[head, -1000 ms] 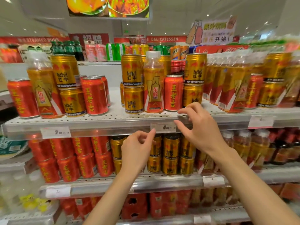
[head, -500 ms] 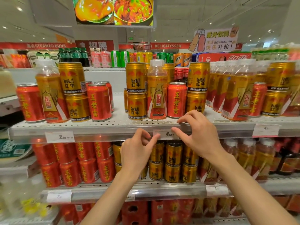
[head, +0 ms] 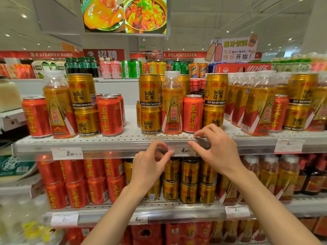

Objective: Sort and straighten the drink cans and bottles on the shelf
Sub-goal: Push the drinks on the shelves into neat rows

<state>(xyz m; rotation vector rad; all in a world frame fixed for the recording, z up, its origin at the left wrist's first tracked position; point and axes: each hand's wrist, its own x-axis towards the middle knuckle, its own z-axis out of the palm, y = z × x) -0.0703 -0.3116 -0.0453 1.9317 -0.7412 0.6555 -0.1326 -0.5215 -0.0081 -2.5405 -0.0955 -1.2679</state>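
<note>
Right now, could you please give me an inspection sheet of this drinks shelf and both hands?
Surface: the top shelf is a white perforated board with price tags on its front rail.
Job's things: mixed groups stand upright; a gold bottle sits between stacked gold cans and a red can.
Clutter: red cans, gold cans and bottles are interleaved along the row, not grouped by kind.
Grippers: the left hand and right hand have curled fingers at the 4.00 price tag; whether they pinch it cannot be told.
Cables: nothing seen.
Surroundings: lower shelves hold more cans; store signs hang behind.
</note>
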